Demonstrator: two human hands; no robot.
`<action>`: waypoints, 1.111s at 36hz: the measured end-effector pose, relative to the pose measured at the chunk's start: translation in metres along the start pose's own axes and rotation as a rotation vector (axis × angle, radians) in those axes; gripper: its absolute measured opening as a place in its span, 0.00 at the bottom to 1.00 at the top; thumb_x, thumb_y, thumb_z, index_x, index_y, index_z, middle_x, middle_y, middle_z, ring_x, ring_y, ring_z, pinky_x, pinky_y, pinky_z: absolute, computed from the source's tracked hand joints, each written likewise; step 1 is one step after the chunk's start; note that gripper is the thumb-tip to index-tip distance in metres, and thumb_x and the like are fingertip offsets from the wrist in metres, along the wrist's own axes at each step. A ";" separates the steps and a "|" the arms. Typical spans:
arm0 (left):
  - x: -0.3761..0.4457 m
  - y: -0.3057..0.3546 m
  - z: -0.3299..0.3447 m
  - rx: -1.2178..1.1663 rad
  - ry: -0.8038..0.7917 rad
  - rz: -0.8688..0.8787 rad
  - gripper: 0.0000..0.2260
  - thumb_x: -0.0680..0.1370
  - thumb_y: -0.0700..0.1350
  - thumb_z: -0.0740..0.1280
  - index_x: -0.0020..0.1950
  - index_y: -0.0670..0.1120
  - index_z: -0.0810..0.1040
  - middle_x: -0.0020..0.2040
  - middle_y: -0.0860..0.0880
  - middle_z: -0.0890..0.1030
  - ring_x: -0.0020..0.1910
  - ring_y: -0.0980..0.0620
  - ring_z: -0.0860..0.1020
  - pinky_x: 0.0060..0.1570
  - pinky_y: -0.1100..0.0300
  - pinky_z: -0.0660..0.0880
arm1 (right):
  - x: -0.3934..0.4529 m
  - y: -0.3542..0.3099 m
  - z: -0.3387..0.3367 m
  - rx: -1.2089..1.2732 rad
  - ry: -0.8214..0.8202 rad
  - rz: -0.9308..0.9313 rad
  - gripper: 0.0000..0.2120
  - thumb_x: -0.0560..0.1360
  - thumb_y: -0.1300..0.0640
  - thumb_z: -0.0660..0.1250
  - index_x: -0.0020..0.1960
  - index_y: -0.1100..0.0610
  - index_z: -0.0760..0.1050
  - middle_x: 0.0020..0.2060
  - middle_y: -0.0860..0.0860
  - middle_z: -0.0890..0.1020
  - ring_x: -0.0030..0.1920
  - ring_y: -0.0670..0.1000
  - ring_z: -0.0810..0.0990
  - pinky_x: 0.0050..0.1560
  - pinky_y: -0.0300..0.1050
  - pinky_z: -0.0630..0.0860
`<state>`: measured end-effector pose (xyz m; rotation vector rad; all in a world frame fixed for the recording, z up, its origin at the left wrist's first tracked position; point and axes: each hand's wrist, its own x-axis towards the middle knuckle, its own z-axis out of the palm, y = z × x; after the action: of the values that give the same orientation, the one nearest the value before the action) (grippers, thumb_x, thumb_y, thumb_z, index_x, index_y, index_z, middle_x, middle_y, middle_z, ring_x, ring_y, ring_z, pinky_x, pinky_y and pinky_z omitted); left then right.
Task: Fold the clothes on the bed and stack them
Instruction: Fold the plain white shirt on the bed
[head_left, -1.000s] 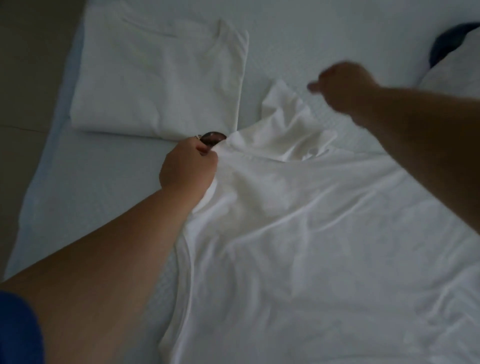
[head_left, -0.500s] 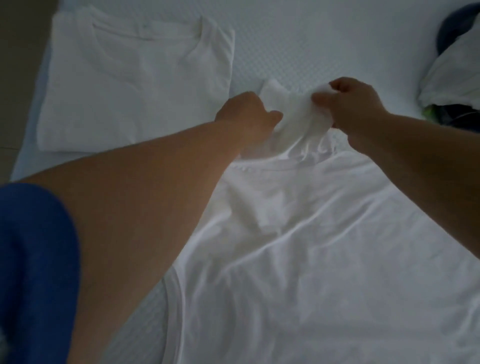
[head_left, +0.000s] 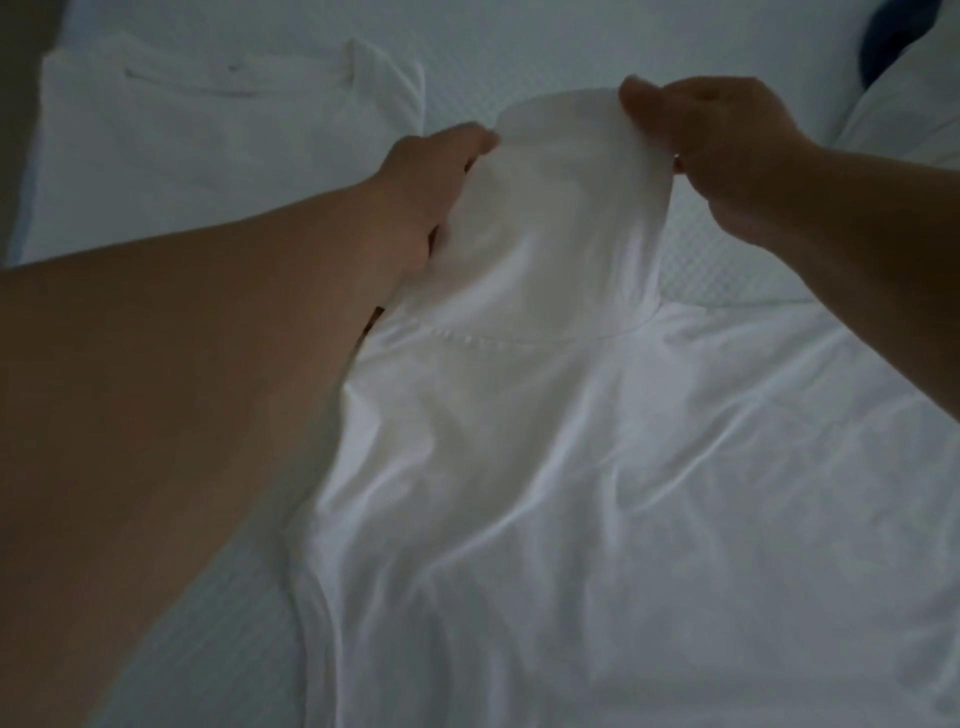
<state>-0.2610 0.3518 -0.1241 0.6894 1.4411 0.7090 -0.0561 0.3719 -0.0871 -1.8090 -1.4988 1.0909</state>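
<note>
A white t-shirt lies spread and creased across the bed, filling the lower and right parts of the frame. Its sleeve rises toward the upper centre, stretched flat between both hands. The left hand grips the sleeve's left edge, fingers curled into the cloth. The right hand pinches the sleeve's upper right corner between thumb and fingers. Farther off, in the upper left of the frame, a folded white shirt rests flat on the bed. A dark blue item shows in the upper right corner beside more white cloth.
</note>
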 end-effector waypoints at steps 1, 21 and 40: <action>0.001 0.002 0.000 0.047 -0.059 -0.025 0.13 0.71 0.52 0.72 0.47 0.43 0.81 0.41 0.48 0.83 0.41 0.49 0.82 0.46 0.56 0.78 | 0.000 -0.001 0.000 -0.055 -0.006 -0.021 0.18 0.70 0.41 0.69 0.32 0.55 0.80 0.26 0.40 0.76 0.28 0.38 0.73 0.32 0.32 0.72; 0.017 0.012 0.007 0.187 -0.027 0.037 0.05 0.71 0.48 0.74 0.43 0.49 0.81 0.40 0.51 0.83 0.40 0.54 0.82 0.37 0.61 0.79 | 0.011 0.022 -0.012 -0.974 -0.344 -0.140 0.03 0.74 0.53 0.63 0.42 0.49 0.72 0.39 0.49 0.74 0.46 0.54 0.71 0.45 0.42 0.62; 0.008 0.049 0.013 0.292 -0.246 0.277 0.08 0.75 0.41 0.68 0.52 0.50 0.79 0.51 0.50 0.81 0.49 0.54 0.80 0.53 0.61 0.78 | 0.008 0.006 -0.051 -0.754 -0.297 -0.055 0.09 0.72 0.55 0.64 0.34 0.51 0.76 0.28 0.44 0.81 0.34 0.43 0.78 0.38 0.40 0.72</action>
<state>-0.2484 0.3890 -0.0904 1.1791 1.2448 0.6045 -0.0093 0.3831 -0.0675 -2.1124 -2.3535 0.8461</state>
